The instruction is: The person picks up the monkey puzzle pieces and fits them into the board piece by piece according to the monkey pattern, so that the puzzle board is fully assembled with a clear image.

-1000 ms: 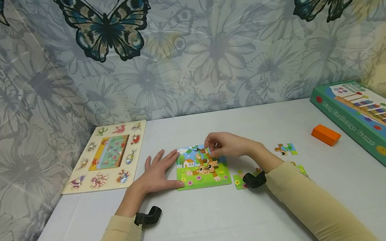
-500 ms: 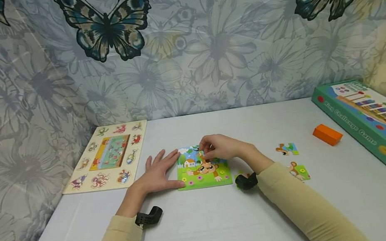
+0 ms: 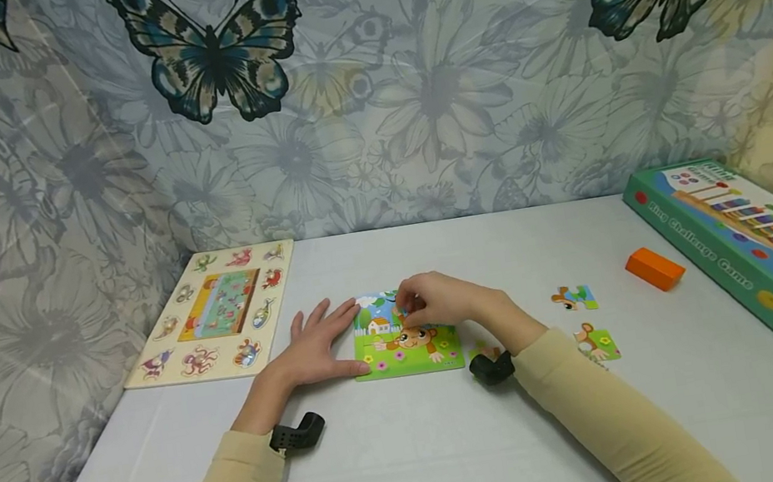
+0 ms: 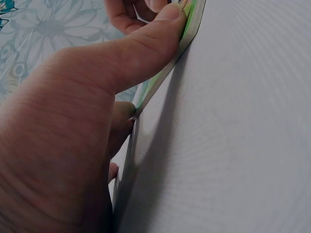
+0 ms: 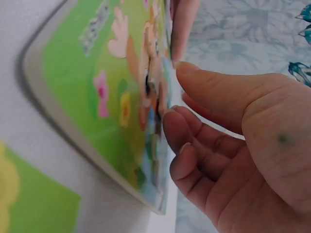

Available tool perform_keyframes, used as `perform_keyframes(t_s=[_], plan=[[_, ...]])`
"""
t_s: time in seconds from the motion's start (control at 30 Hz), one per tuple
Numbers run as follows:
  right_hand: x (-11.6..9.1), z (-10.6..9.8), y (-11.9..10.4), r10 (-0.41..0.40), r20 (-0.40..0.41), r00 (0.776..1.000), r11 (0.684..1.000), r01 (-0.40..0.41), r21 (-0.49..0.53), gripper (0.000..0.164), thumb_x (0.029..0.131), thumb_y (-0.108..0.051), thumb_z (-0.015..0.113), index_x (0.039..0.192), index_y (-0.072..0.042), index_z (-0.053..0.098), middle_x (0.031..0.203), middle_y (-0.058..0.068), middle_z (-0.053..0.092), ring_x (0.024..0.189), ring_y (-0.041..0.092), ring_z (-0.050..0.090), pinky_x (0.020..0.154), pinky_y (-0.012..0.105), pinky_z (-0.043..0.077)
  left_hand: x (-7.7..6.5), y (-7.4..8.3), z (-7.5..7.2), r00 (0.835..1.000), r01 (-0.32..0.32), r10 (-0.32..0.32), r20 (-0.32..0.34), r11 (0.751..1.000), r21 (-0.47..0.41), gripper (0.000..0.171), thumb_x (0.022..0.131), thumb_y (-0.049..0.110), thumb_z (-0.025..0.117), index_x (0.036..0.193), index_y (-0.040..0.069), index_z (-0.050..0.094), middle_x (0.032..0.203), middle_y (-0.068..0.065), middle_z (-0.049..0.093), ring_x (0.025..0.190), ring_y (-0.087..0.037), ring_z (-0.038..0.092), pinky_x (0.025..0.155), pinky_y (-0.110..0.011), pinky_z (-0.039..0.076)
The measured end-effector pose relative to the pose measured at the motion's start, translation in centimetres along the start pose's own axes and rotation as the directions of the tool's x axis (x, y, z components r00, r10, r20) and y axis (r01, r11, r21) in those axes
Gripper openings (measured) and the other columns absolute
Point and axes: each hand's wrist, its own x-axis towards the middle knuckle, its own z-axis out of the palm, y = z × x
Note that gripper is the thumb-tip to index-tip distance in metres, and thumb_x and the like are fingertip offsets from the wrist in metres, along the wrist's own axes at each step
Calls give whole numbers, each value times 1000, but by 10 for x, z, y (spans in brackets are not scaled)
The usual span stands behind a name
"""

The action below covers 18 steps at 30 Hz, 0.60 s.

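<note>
A jigsaw puzzle board [image 3: 406,363] with a cartoon monkey, a house and green grass lies on the white table. My left hand [image 3: 309,354] rests beside it, fingers spread, with thumb and index fingertip touching its left edge. In the left wrist view the thumb [image 4: 146,46] presses on the board's rim. My right hand [image 3: 444,297] is over the board's upper right, thumb and fingers curled in a pinch at a small puzzle piece, which the fingers mostly hide. The right wrist view shows these fingertips [image 5: 177,119] close against the board's picture.
Loose puzzle pieces lie right of the board: one with blue and green [image 3: 576,298], one with an animal [image 3: 597,342], another partly behind the right wrist. Farther right are an orange block [image 3: 655,269] and a green game box [image 3: 760,249]. A wooden picture board [image 3: 145,346] lies left.
My right hand has moved left across the board's upper part, then slightly lower, uncovering a loose piece at the right. The left hand has stayed in place.
</note>
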Motion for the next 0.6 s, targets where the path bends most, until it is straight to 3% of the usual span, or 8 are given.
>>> perform_keyframes(t_s=[0.27,0.6], plan=[[-1,0,-10,15,69,998,997,-10,-76,32,89,-22,80,114,-7,67,101,0,58,91,16,54,85,32,48,0,0,-1,1000,-6,6,1,1000,1,99,82,52,79,158,8,35,165,-7,28,151,-44,8,110,-72,-4],[0,7,-13,46,49,998,995,-42,-86,37,88,-24,82,114,-4,66,97,-1,59,88,17,54,84,31,48,0,0,-1,1000,-7,7,1,1000,-3,98,82,51,79,158,8,35,165,-7,28,151,-44,8,110,-72,-4]])
